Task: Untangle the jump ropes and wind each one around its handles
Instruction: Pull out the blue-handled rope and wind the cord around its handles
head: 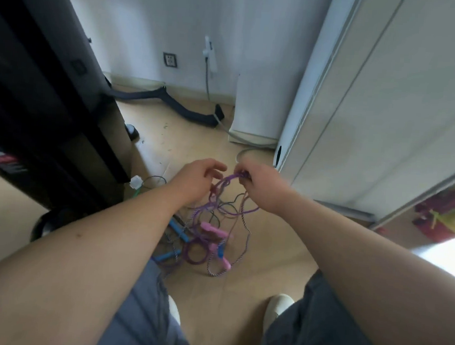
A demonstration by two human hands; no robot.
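Observation:
A tangle of jump ropes (210, 233) hangs from my hands down to the wooden floor, with purple, striped and dark cords knotted together. Pink handles (212, 229) and blue handles (178, 229) lie in the heap below. My right hand (260, 186) pinches a purple rope loop (230, 178) at its top. My left hand (195, 180) has its fingers curled into the same loop on the left side, gripping the purple cord. Both hands are held close together above the pile.
A dark cabinet (49, 104) stands at the left, a white wardrobe (376, 102) at the right. A black hose (172, 102) and a white unit (256, 106) sit by the far wall. My shoes (278, 307) and knees are at the bottom.

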